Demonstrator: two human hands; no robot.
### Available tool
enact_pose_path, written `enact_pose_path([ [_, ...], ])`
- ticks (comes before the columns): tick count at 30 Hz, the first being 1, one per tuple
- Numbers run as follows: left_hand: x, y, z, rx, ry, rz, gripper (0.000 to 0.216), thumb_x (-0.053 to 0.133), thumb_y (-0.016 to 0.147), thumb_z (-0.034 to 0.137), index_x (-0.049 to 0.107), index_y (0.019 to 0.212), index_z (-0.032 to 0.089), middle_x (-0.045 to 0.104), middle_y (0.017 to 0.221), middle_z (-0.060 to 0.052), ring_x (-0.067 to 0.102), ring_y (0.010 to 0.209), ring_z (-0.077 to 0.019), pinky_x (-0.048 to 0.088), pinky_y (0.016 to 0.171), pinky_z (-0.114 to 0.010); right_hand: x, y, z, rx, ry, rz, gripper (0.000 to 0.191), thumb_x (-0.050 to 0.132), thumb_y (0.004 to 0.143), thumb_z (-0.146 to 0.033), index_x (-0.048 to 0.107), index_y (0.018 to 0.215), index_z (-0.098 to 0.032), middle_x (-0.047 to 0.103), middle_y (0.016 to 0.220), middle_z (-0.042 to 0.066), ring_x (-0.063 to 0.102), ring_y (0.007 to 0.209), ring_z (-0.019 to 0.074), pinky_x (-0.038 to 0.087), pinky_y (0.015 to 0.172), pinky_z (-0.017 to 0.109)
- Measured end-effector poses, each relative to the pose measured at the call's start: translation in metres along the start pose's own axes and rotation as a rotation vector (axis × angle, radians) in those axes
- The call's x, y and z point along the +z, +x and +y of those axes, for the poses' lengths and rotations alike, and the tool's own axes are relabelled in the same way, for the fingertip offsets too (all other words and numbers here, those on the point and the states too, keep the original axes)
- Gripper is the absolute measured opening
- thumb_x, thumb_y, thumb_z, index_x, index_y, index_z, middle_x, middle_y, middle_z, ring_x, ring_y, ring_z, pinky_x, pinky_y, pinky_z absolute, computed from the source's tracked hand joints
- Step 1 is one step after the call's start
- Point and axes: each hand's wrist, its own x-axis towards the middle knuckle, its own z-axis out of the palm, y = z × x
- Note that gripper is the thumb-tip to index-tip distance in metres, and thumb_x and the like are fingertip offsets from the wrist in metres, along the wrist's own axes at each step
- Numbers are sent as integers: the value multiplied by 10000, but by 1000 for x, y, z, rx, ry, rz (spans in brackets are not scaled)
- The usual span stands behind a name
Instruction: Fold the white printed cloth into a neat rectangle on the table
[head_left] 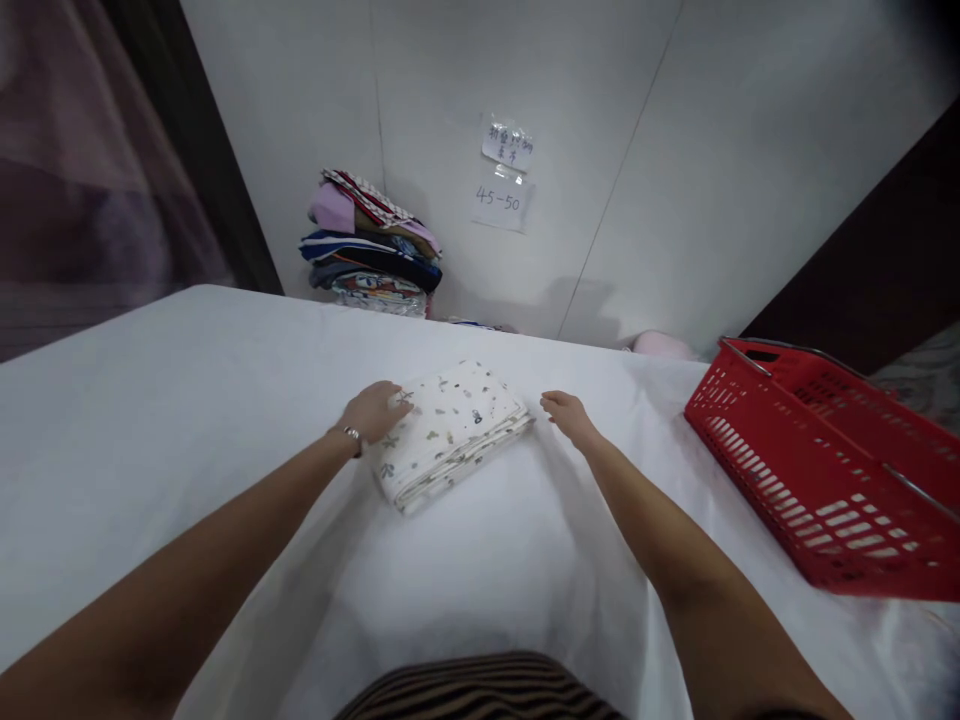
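A folded white cloth with small dark prints (450, 430) lies on the white-covered table (150, 420) ahead of me. My left hand (373, 410) rests on the cloth's left edge, fingers curled over it; a bracelet sits on that wrist. My right hand (566, 413) hovers just right of the cloth's right corner, fingers loosely apart and holding nothing, close to the cloth but apart from it.
A red plastic basket (825, 470) stands at the table's right side. A stack of folded colourful clothes (371, 250) sits against the white wall behind the table. Two paper notes (504, 175) are stuck on the wall. A pink item (660, 345) peeks over the far edge.
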Motion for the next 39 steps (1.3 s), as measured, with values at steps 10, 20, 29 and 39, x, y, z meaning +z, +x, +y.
enact_pose_path([
  [10, 19, -57, -11, -387, -241, 122, 694, 509, 768, 445, 331, 1359, 126, 570, 1213, -144, 564, 1057, -281, 459, 875, -388, 44, 48, -16, 89, -199, -239, 227, 679, 688, -378, 644, 697, -154, 684, 845, 88, 607, 804, 209, 439, 664, 257],
  [20, 8, -19, -18, -197, -133, 43, 527, 551, 747, 329, 507, 1244, 158, 574, 1226, -86, 567, 1049, -234, 427, 935, -325, -3, -67, 36, 98, 92, -224, 258, 605, 736, -421, 578, 782, -168, 598, 630, 9, 536, 523, 101, 430, 484, 208],
  [29, 15, -94, 55, 428, -87, -20, 268, 457, 844, 386, 671, 892, 232, 666, 999, -26, 555, 999, -204, 397, 920, -364, 7, -94, 30, 25, 159, -189, 224, 567, 718, -396, 558, 661, -180, 551, 581, -21, 475, 470, 85, 364, 441, 201],
  [39, 53, -83, 129, 650, -85, -53, 215, 520, 841, 331, 655, 937, 194, 635, 985, -66, 541, 927, -199, 413, 839, -360, 25, -101, 40, 14, 205, -188, 357, 559, 738, -512, 498, 603, -188, 460, 472, -54, 390, 426, 79, 305, 430, 210],
])
